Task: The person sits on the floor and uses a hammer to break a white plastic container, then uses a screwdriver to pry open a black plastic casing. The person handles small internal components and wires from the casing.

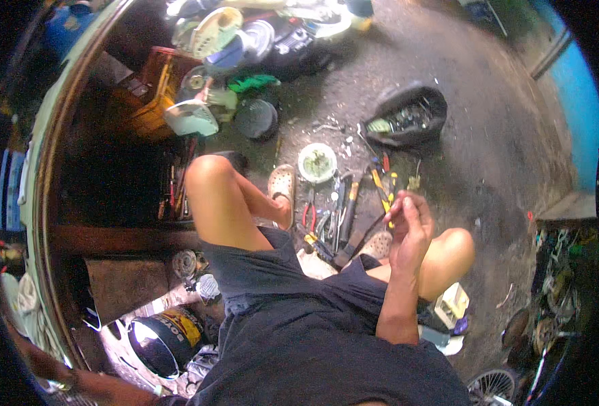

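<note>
I held the bare right hand [411,230] raised beside the right knee, its fingers curled toward the thumb; I could not tell whether it gripped anything. Nearest it, a yellow-and-black handled tool [378,183] lay on the dark floor, right of a round white plastic tub [317,162]. The bare left hand [42,362] showed too dimly at lower left for me to tell its state

We see a dark, worn floor [482,176] | blue wall [577,101] at right | table [45,203] at left | light brightest up top
</note>
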